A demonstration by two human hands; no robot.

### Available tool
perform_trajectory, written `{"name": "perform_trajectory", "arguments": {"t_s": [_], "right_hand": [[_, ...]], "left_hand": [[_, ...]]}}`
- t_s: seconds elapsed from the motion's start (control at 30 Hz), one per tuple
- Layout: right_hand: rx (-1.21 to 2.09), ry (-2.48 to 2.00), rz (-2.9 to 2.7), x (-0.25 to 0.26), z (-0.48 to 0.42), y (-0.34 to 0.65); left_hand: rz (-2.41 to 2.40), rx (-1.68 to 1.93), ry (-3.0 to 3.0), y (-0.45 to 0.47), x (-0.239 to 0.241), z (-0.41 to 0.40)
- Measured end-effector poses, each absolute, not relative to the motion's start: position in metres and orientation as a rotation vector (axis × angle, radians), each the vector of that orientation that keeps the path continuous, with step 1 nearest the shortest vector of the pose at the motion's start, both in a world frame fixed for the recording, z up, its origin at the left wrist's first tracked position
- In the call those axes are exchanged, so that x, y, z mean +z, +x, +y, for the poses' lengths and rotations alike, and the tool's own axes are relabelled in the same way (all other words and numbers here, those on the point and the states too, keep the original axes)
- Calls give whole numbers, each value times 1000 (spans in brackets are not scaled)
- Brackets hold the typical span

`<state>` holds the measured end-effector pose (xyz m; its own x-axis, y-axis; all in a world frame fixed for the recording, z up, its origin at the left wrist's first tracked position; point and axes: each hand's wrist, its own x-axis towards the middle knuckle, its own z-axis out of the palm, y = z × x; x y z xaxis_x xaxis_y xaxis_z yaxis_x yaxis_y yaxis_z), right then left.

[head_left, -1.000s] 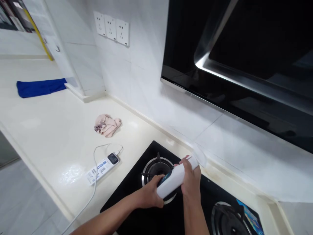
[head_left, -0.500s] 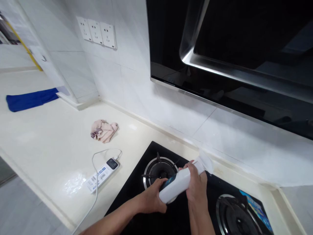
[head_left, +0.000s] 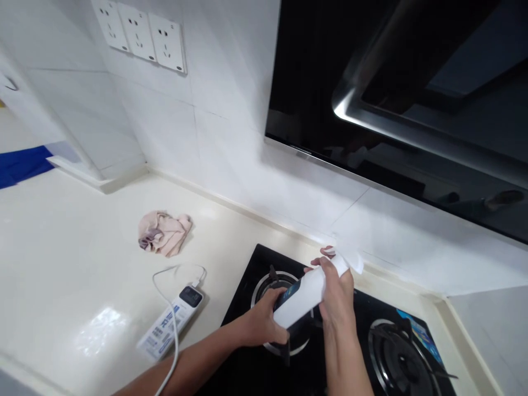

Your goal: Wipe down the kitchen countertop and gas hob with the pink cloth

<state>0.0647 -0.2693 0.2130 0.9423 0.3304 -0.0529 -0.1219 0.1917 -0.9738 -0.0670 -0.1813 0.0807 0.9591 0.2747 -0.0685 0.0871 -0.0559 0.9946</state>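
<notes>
A white spray bottle (head_left: pixel 303 300) with a dark label is tilted over the left burner of the black gas stove (head_left: pixel 247 291). My left hand (head_left: pixel 264 324) grips its lower end, thumb and fingers around the base. Near the white spray head, my right hand (head_left: pixel 336 291) wraps the neck, with some fingers reaching over toward the nozzle. Part of the left burner (head_left: pixel 297 347) shows beneath the bottle; the rest is hidden by the bottle and hands.
A crumpled pinkish cloth (head_left: pixel 167 234) and a white power bank (head_left: pixel 173 322) with a cable lie on the counter at left. A blue cloth (head_left: pixel 25 165) is farther left. The black range hood (head_left: pixel 371 143) hangs above. The right burner (head_left: pixel 404 357) has a metal pan support.
My view has shifted and moved closer. The bottle stays in both hands, and fingers of my right hand now extend farther up by the spray head.
</notes>
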Motion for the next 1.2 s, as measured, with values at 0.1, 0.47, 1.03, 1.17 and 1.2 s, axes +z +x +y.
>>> {"name": "perform_trajectory", "arguments": {"t_s": [0.1, 0.47, 1.03, 1.17, 1.2], "right_hand": [[277, -1339, -159, 223, -252, 68], [200, -1413, -123, 204, -262, 35], [713, -1606, -425, 121, -329, -60], [671, -1549, -493, 116, -314, -60], [655, -1560, -501, 115, -310, -59]], "left_hand": [[259, 159, 1625, -58, 88, -161], [248, -85, 1558, -90, 85, -152], [328, 97, 1694, -199, 63, -182], [358, 138, 1637, -202, 61, -186], [363, 150, 1632, -201, 59, -185]]}}
